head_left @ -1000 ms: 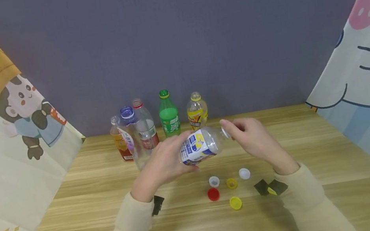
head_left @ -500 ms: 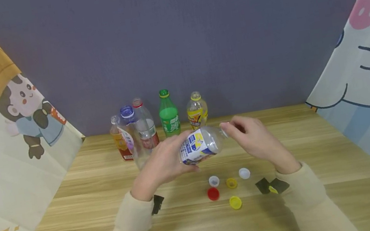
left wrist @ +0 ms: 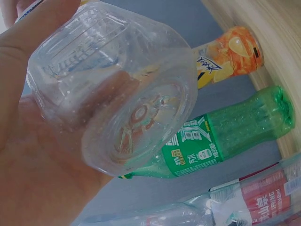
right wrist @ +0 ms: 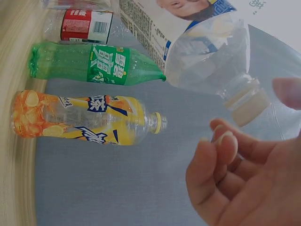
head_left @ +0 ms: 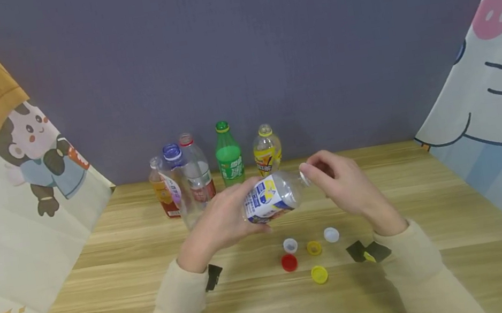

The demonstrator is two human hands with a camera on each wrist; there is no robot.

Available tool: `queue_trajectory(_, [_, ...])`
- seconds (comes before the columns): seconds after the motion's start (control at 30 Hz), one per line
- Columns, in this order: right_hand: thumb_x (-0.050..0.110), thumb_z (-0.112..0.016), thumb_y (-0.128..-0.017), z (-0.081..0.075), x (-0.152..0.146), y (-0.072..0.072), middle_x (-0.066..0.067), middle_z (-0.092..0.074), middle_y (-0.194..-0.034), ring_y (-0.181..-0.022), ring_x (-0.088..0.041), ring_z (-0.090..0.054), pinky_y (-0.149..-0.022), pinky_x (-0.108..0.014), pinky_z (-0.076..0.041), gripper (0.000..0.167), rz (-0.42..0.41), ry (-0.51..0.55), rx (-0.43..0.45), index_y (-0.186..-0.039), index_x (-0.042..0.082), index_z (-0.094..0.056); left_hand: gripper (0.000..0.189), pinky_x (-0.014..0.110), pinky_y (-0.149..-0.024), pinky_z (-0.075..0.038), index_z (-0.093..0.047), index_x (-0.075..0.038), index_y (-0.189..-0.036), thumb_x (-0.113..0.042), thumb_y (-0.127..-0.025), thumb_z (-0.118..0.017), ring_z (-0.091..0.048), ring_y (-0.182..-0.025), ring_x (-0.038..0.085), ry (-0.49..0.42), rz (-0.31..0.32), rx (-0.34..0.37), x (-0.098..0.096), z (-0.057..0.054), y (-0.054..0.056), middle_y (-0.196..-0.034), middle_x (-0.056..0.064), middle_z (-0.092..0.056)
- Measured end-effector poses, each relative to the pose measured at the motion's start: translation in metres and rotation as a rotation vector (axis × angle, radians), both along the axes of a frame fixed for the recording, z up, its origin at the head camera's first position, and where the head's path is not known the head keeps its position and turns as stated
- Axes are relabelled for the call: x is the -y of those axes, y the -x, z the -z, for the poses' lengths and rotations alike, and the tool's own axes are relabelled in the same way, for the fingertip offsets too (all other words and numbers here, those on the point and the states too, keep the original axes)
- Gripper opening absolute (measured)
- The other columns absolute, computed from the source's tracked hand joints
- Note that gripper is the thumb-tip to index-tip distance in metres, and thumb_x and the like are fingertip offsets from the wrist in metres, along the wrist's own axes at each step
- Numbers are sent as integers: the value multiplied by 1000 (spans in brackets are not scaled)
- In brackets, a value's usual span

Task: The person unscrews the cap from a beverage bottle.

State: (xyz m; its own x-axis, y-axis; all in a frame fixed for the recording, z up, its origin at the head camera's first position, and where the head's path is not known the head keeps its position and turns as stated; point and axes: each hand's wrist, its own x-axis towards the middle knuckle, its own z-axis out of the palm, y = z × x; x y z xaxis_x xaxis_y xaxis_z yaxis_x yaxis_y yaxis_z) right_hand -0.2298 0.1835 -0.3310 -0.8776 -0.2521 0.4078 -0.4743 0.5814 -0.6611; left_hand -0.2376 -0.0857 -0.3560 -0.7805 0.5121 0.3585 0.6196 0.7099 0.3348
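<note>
My left hand (head_left: 224,220) grips a clear plastic bottle (head_left: 264,200) with a white, blue and yellow label, held tilted above the table with its neck to the right. In the left wrist view the bottle's base (left wrist: 138,115) faces the camera. A whitish cap (right wrist: 247,108) sits on the neck. Around that cap my right hand (head_left: 345,183) is held with bent fingers. The right wrist view shows its thumb (right wrist: 288,93) and fingertips (right wrist: 221,136) spread on either side of the cap, with a small gap to it.
Uncapped bottles stand behind: a green one (head_left: 229,159), a yellow-labelled one (head_left: 267,151), a red-ringed one (head_left: 198,175), a blue-rimmed one (head_left: 174,160) and an orange one (head_left: 164,194). Loose caps lie in front, among them a red one (head_left: 289,263) and a white one (head_left: 331,235).
My right hand's fingers have shifted around the cap and loosened, with the knuckles slightly higher. The left hand and the bottle stay in nearly the same place.
</note>
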Motion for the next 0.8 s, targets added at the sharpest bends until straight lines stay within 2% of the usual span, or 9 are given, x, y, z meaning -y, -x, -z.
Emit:
queue_trajectory(0.07, [47, -49, -105, 0, 0, 0, -7, -59, -77, -63, -22, -54, -59, -35, -47, 45, 30, -3, 3, -104, 5, -66, 99, 36, -85, -54, -51, -20, -146, -40, -61, -98, -64, -100, 15, 6, -1, -3, 0, 0, 0, -115, 0, -68])
queue_trajectory(0.23, [55, -41, -105, 1, -1, 2, -5, -50, -60, -55, -23, -46, -57, -37, -41, 61, 106, -30, 9, -70, 9, -60, 100, 36, -85, -54, -51, -20, -147, -40, -61, -98, -65, -100, 16, 7, -5, -8, -1, 1, 0, -116, 0, -68])
queue_trajectory(0.33, [58, -42, -104, 1, -1, 2, -3, -46, -55, -51, -22, -41, -53, -36, -38, 64, 115, -43, 27, -63, 11, -54, 99, 37, -85, -55, -51, -20, -146, -40, -61, -98, -65, -100, 16, 5, -3, -9, -1, 1, 0, -116, 0, -68])
queue_trajectory(0.6, [47, -52, -104, 1, -2, 2, -3, -46, -59, -54, -20, -44, -53, -34, -39, 49, 61, -46, 15, -72, 10, -58, 100, 36, -84, -54, -51, -21, -146, -40, -60, -98, -65, -100, 16, 4, -8, -4, -1, 1, 0, -116, 0, -68])
queue_trajectory(0.8, [38, -56, -103, -2, 0, -2, -5, -54, -69, -55, -19, -51, -50, -33, -45, 36, 26, -22, 36, -90, 6, -64, 100, 37, -83, -55, -51, -21, -146, -40, -60, -98, -65, -99, 16, -1, -13, 2, -1, 0, 0, -115, 1, -68])
